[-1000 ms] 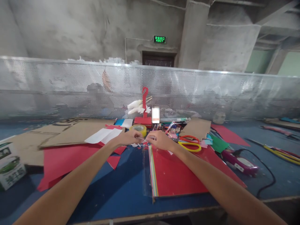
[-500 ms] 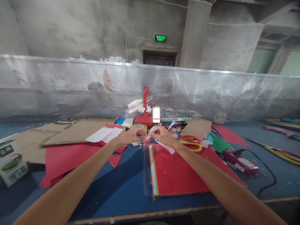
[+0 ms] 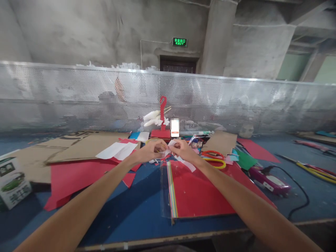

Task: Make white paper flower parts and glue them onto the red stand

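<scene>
My left hand (image 3: 150,151) has moved closer to my right hand (image 3: 184,150), so both now pinch the thin white paper strip (image 3: 171,143).

"安全出口 EXIT" on the lit sign (image 3: 180,42) — characters on the carton (image 3: 15,183) too blurred.

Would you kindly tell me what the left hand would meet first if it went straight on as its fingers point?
Beyond the narrow white paper-like strip between the hands, the left hand would probably meet the right hand first, though depth there is unclear.
</scene>
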`<state>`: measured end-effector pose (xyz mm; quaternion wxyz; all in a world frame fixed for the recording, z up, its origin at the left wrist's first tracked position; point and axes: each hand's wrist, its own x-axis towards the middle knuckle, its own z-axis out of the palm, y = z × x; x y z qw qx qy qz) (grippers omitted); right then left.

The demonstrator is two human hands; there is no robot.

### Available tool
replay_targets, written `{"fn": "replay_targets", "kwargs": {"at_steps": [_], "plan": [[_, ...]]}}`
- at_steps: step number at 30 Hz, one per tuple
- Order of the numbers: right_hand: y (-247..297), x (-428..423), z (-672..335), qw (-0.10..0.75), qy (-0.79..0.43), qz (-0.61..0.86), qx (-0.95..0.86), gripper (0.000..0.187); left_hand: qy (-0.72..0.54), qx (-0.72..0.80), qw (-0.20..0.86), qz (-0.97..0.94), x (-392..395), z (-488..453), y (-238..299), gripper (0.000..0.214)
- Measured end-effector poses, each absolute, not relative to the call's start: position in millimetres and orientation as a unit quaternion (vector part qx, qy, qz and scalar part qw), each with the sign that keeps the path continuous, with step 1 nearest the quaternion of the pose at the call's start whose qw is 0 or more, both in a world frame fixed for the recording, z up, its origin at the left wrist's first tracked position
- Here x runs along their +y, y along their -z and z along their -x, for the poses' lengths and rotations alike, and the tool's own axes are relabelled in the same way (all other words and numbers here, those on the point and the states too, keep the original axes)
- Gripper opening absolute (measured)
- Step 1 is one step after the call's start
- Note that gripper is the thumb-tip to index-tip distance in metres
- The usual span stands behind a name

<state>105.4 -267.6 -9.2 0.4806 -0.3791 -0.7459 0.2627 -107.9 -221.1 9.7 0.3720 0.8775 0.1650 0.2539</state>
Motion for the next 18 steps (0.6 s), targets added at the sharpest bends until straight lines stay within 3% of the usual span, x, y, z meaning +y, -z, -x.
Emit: {"fn": "replay_targets", "kwargs": {"at_steps": [18], "plan": [[11.1, -262.6, -106.2, 0.528, -0.325, 0.384, -0.684, 0.034, -0.275, 0.207, 0.414, -0.843, -226.6, 100.9, -2.6, 0.033]]}}
